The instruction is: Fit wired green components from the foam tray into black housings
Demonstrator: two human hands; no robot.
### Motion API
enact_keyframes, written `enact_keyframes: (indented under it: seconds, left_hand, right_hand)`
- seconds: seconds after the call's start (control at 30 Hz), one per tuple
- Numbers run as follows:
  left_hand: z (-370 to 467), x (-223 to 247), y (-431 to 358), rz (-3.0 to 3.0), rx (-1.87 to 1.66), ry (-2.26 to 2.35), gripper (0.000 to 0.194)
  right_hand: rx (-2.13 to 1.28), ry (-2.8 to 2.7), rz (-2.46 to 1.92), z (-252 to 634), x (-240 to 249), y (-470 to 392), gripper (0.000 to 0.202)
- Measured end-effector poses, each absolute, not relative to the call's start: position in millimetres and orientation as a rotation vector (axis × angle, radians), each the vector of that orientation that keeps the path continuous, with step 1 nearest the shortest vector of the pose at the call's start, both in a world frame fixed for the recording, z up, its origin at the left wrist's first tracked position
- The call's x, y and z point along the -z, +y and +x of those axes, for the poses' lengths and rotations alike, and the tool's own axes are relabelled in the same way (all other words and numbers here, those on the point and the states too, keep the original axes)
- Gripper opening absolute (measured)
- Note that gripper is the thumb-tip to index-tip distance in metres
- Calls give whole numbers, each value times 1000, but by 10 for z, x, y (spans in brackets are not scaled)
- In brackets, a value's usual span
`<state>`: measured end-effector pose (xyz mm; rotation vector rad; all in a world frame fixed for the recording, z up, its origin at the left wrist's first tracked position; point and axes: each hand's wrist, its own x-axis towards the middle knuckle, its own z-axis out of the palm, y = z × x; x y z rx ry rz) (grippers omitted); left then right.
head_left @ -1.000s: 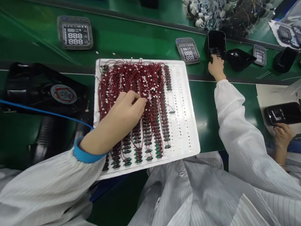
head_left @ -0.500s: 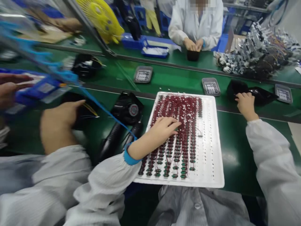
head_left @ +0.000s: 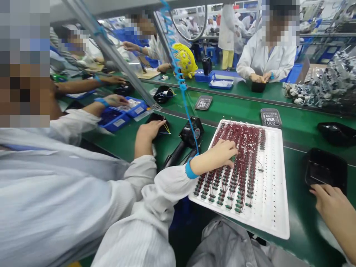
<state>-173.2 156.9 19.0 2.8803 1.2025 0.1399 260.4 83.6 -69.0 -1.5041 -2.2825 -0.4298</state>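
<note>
My left hand point(head_left: 218, 157) is over a white foam tray point(head_left: 274, 207), its thumb and fingers closed around a small green circuit board point(head_left: 233, 159), partly hidden by them. Rows of similar green boards with dark red wires point(head_left: 240, 135) and small white connectors fill much of the tray. At the right, my right hand point(head_left: 332, 204) grips the near edge of an open black plastic housing point(head_left: 325, 167). The housing's hollow side faces up, and it is at the near side of the green bench.
A black heat-gun-like tool point(head_left: 191, 133) lies left of the tray. Display panels point(head_left: 271, 118) point(head_left: 204, 102) and another black housing point(head_left: 338, 133) are on the green belt. A neighbour's hand point(head_left: 150, 131) is close on the left. A blue coiled cord point(head_left: 182, 87) runs to my left wristband.
My right hand has drawn the black housing off the belt towards me, and its hollow now shows. My left hand stays over the tray. The view has swung left and up.
</note>
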Motion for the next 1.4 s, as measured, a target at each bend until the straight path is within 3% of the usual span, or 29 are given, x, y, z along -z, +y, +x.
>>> enact_keyframes:
  seconds: [0.2, 0.47, 0.7, 0.9, 1.2, 1.4]
  left_hand:
    - [-1762, -286, 1664, 2718, -5, 1115, 29]
    - [-1682, -455, 1740, 2599, -78, 1102, 4]
    - [-1675, -440, 1768, 2384, -377, 1143, 9]
    - [-1748, -438, 1768, 2390, -416, 1249, 8]
    - [-1652, -257, 1644, 2461, -339, 1278, 7]
    - [-1524, -195, 1552, 2474, -411, 1305, 10]
  right_hand:
    - [631, -2361, -1351, 2535, 901, 691, 29]
    - [421, -2281, -1384, 2490, 963, 690, 42]
    - [328, -2167, -1356, 2568, 802, 547, 37]
    - [386, -2089, -1308, 2441, 636, 434, 38]
    - [141, -2096, -1116, 1573, 147, 509, 29]
    - [-87, -2242, -904, 880, 69, 944, 32]
